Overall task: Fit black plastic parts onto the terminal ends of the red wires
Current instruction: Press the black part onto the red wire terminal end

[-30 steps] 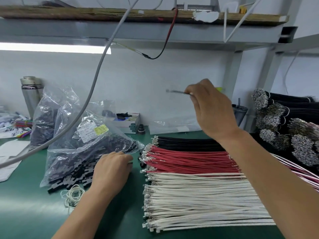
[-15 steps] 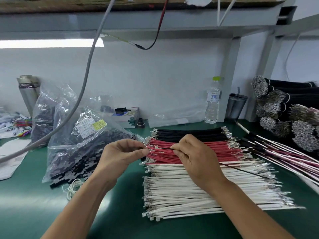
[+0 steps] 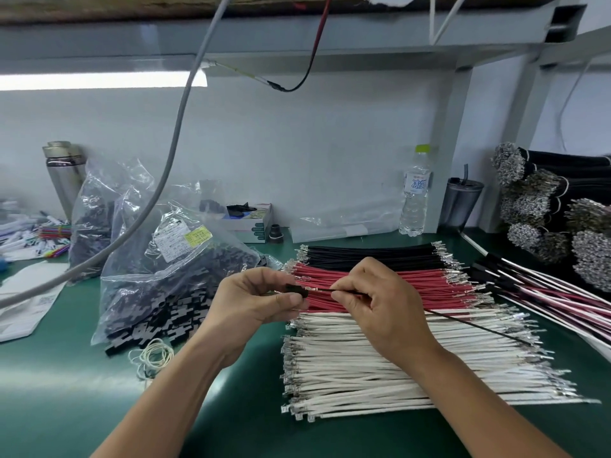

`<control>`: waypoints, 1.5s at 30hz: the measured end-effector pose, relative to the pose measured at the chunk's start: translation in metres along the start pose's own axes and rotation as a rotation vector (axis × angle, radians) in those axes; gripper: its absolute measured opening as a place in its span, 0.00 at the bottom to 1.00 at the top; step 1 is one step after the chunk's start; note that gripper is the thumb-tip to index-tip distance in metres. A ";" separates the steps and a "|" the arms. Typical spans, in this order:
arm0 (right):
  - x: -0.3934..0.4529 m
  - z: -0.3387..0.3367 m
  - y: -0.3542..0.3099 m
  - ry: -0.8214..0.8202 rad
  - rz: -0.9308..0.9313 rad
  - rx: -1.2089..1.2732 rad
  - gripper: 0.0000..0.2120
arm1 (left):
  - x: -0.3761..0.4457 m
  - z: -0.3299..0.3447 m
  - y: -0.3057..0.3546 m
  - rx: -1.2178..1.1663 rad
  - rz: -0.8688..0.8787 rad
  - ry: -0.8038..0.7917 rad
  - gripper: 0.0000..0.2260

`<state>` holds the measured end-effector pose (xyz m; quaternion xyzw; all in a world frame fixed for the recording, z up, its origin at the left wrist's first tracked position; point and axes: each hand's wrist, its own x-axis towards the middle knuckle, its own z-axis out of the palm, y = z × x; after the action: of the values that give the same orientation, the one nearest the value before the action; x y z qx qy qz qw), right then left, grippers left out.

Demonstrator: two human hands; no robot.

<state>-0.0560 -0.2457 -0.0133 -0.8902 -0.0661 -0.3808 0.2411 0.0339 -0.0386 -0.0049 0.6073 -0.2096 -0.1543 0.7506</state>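
My left hand (image 3: 254, 302) pinches a small black plastic part (image 3: 296, 290) between thumb and fingers, above the left ends of the red wires (image 3: 429, 289). My right hand (image 3: 386, 312) pinches a thin dark wire (image 3: 479, 328) close to its metal terminal. The terminal tip meets the black part. The wire's tail trails to the lower right over the white wires (image 3: 396, 375). A clear bag of black plastic parts (image 3: 172, 285) lies to the left, some parts spilled at its mouth.
Black wires (image 3: 363, 254) lie behind the red ones on the green mat (image 3: 66, 391). Finished wire sets (image 3: 545, 292) and terminal bundles (image 3: 562, 219) crowd the right. A water bottle (image 3: 415, 193), flask (image 3: 62, 173), rubber bands (image 3: 155, 353) and a hanging grey cable (image 3: 172, 153) are nearby.
My right hand came down from mid-air with the wire. My left hand left the bag with a black part, and the two hands met over the red wires.
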 end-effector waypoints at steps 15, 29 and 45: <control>0.002 -0.002 0.000 0.003 0.026 0.198 0.03 | 0.000 0.002 -0.001 0.000 0.011 -0.026 0.16; 0.007 -0.008 0.003 -0.091 0.023 0.128 0.04 | -0.001 0.004 -0.003 0.119 0.105 -0.054 0.12; 0.003 0.003 -0.009 -0.114 0.018 0.106 0.01 | -0.004 0.007 -0.005 0.202 0.095 -0.062 0.14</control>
<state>-0.0549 -0.2360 -0.0099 -0.8970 -0.0920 -0.3233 0.2872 0.0271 -0.0433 -0.0095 0.6641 -0.2759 -0.1152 0.6853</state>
